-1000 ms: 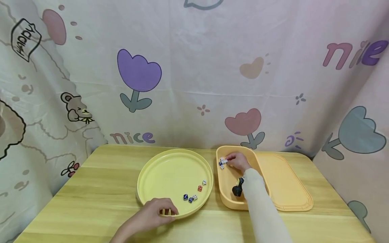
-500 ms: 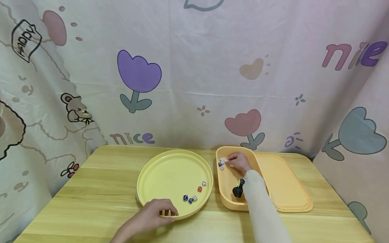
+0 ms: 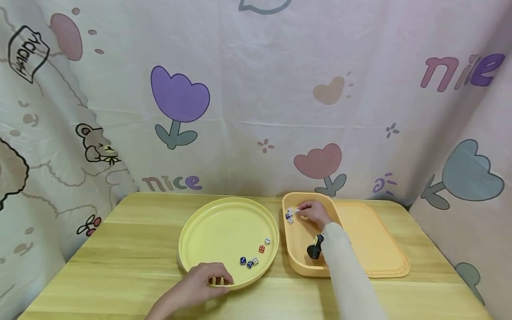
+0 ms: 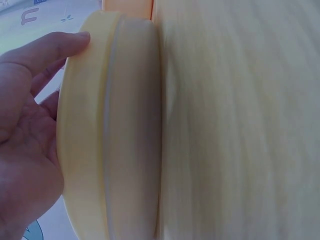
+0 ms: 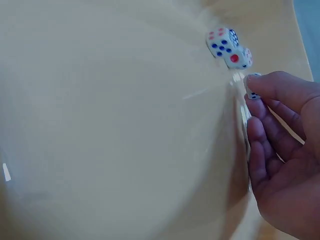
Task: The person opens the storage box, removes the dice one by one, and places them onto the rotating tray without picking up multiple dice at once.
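My left hand (image 3: 216, 279) grips the near rim of a round yellow tray (image 3: 208, 213), fingers curled over the edge; in the left wrist view the hand (image 4: 30, 125) lies against the tray's side wall (image 4: 85, 125). Several small dice (image 3: 251, 260), one of them red (image 3: 262, 249), lie in the tray's near right part. My right hand (image 3: 306, 212) reaches into the far end of an orange bin (image 3: 304, 267), where a few white dice (image 3: 290, 216) lie. In the right wrist view its fingertips (image 5: 256, 87) pinch a white die with blue pips (image 5: 251, 94), beside two more dice (image 5: 227, 46).
An orange lid (image 3: 372, 240) lies flat right of the bin. A black camera (image 3: 314, 250) sits on my right wrist. Patterned cloth (image 3: 248, 102) walls the wooden table (image 3: 120, 249) at the back and both sides.
The view has shifted slightly left. Both hands stay where they were, the left on the tray rim, the right among the dice in the bin.
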A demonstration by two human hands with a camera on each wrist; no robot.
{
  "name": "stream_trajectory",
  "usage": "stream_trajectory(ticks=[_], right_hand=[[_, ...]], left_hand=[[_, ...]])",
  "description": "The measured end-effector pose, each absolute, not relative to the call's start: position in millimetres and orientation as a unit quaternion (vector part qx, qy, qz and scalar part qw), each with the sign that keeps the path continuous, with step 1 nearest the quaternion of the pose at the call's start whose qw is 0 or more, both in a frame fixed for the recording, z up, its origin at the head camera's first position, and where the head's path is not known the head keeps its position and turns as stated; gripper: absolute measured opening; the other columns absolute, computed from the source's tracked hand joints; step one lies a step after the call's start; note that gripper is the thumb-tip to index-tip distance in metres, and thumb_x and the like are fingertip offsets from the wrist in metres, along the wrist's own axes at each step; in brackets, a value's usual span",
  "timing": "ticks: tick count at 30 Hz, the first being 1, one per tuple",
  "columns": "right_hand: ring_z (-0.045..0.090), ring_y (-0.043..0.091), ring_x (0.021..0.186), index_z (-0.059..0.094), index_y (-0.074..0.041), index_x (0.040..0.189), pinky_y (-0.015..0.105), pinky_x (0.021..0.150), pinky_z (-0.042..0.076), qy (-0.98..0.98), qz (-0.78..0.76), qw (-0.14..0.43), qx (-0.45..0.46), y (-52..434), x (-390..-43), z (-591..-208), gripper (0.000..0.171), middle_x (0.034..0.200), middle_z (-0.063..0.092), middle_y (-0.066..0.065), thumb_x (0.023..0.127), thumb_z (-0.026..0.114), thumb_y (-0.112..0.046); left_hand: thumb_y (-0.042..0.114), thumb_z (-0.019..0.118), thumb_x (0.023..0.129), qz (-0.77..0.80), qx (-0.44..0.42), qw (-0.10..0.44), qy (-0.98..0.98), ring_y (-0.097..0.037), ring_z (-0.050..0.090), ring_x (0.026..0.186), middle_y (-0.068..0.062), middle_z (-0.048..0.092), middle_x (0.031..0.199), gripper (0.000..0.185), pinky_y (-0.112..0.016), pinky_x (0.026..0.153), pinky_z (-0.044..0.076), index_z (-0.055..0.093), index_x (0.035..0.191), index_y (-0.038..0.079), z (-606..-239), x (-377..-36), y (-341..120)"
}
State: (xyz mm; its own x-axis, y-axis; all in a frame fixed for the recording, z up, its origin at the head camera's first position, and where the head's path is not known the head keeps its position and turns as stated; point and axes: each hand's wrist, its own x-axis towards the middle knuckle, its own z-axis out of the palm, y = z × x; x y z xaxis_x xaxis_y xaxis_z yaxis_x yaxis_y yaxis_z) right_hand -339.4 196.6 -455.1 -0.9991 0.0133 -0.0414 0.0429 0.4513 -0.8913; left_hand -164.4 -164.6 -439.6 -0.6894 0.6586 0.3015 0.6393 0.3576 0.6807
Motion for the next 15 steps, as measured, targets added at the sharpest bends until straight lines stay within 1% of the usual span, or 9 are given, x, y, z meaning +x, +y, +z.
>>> stream_trajectory(ticks=[2, 5, 8, 10, 12, 15], right_hand=[[0.054, 0.014, 0.071, 0.07, 0.007, 0.095, 0.024, 0.063, 0.045, 0.842, -0.539, 0.022, 0.016, 197, -340, -454, 0.015, 0.082, 0.065, 0.003, 0.082, 0.07, 0.0], [0.055, 0.013, 0.068, 0.069, 0.009, 0.096, 0.026, 0.062, 0.047, 0.843, -0.537, 0.023, -0.008, 196, -339, -448, 0.016, 0.08, 0.066, 0.003, 0.084, 0.069, 0.0], [0.056, 0.012, 0.069, 0.07, 0.008, 0.096, 0.027, 0.064, 0.047, 0.857, -0.513, 0.01, -0.046, 194, -338, -439, 0.015, 0.082, 0.067, 0.005, 0.084, 0.07, -0.001], [0.056, 0.012, 0.073, 0.07, 0.007, 0.095, 0.03, 0.069, 0.047, 0.866, -0.495, -0.002, -0.065, 193, -336, -432, 0.015, 0.084, 0.068, 0.006, 0.083, 0.071, -0.003], [0.058, 0.014, 0.079, 0.071, 0.006, 0.095, 0.033, 0.076, 0.047, 0.87, -0.486, -0.002, -0.078, 194, -334, -423, 0.015, 0.087, 0.069, 0.007, 0.084, 0.072, -0.005], [0.06, 0.019, 0.086, 0.071, 0.004, 0.095, 0.037, 0.082, 0.047, 0.874, -0.479, -0.003, -0.085, 195, -331, -411, 0.015, 0.09, 0.068, 0.007, 0.084, 0.072, -0.007]], left_hand=[[0.012, 0.073, 0.085, 0.41, 0.39, 0.015, 0.824, 0.003, 0.049, 0.075, 0.015, 0.06, 0.083, 0.009, -0.02, 0.06, 0.044, 0.07, 0.093, 0.017, -440, -164, -166], [0.011, 0.073, 0.086, 0.417, 0.388, 0.021, 0.822, 0.002, 0.049, 0.075, 0.014, 0.06, 0.084, 0.01, -0.021, 0.061, 0.044, 0.07, 0.093, 0.016, -441, -164, -167], [0.01, 0.073, 0.086, 0.416, 0.393, 0.018, 0.82, 0.002, 0.049, 0.075, 0.014, 0.061, 0.084, 0.011, -0.021, 0.061, 0.044, 0.07, 0.094, 0.016, -442, -164, -167], [0.011, 0.073, 0.085, 0.413, 0.396, 0.014, 0.82, 0.003, 0.049, 0.075, 0.014, 0.06, 0.084, 0.011, -0.02, 0.06, 0.044, 0.07, 0.094, 0.016, -443, -164, -167], [0.012, 0.074, 0.085, 0.41, 0.396, 0.013, 0.822, 0.003, 0.049, 0.075, 0.015, 0.06, 0.084, 0.01, -0.02, 0.06, 0.044, 0.07, 0.094, 0.017, -443, -165, -166], [0.012, 0.074, 0.085, 0.41, 0.39, 0.016, 0.824, 0.002, 0.049, 0.075, 0.015, 0.06, 0.084, 0.01, -0.02, 0.06, 0.044, 0.07, 0.093, 0.017, -442, -165, -165]])
